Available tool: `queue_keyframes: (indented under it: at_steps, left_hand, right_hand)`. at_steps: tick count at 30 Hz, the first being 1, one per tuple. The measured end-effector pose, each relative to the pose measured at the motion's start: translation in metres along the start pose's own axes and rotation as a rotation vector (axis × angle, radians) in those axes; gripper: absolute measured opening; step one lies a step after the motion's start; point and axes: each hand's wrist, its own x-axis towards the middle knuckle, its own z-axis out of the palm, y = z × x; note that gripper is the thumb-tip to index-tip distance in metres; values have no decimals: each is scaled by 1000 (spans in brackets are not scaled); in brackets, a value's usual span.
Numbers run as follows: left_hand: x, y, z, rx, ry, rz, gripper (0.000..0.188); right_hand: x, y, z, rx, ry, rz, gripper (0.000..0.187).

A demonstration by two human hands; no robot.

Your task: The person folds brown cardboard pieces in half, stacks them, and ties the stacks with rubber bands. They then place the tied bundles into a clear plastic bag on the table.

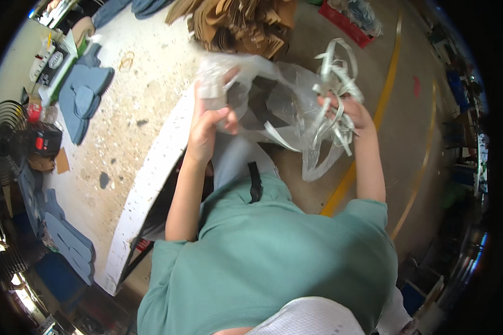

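Observation:
A clear plastic bag hangs spread in front of my body, its mouth partly open. My left hand is closed on the bag's left side, with some fingers seen through the film and the thumb outside. On the right, my right hand grips a tangled bunch of white strips, which stick out above and below the fingers. The right edge of the bag lies against this hand; whether the fingers pinch it too is hidden. One loose white strip trails across the bag's lower part.
To my left stands a speckled pale table with grey-blue cut pieces on it. A brown stack of sheets sits at its far end. A black fan is far left; a red crate stands on the floor beyond.

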Motion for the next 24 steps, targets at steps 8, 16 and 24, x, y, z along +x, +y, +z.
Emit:
queue_keyframes:
  at_steps: [8,16,24]
  left_hand:
    - [16,-1,-33,490,345,90,54]
    - [17,-28,-42,1102,497,146,47]
    - [8,-30,-32,967,655,99,48]
  right_hand:
    - [112,-26,-125,49,415,-301,19]
    - [347,52,-223,-189,687,-139,19]
    - [520,10,-152,66,427,-79,29]
